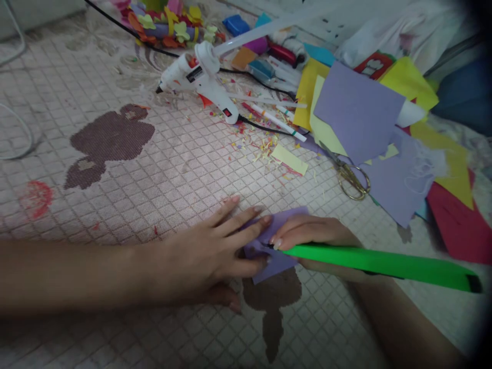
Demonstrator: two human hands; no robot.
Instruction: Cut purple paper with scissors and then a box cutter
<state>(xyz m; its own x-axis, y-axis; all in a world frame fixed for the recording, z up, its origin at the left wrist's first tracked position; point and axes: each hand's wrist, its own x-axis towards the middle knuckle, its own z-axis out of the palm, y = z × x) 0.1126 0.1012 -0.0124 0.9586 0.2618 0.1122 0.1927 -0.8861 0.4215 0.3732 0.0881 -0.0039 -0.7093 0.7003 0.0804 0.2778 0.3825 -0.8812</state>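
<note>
My left hand [226, 246] lies with its fingers spread over a small piece of purple paper [274, 266], pressing it to the patterned cloth. My right hand [319, 233] is closed around a long bright green pen [384, 261]. The pen's dark tip meets the paper close to my left fingertips, and its thick end points right, towards me. Part of the paper is hidden under both hands. Whether there is a mark at the tip is too blurred to tell.
A white glue gun [202, 77] with a long glue stick lies at the back. Gold-handled scissors [351, 179] rest beside stacked purple sheets [357, 113]. Paper scraps [265, 148] are scattered near a pale yellow strip [290, 159]. Colourful paper flowers [169, 25] stand at the far left.
</note>
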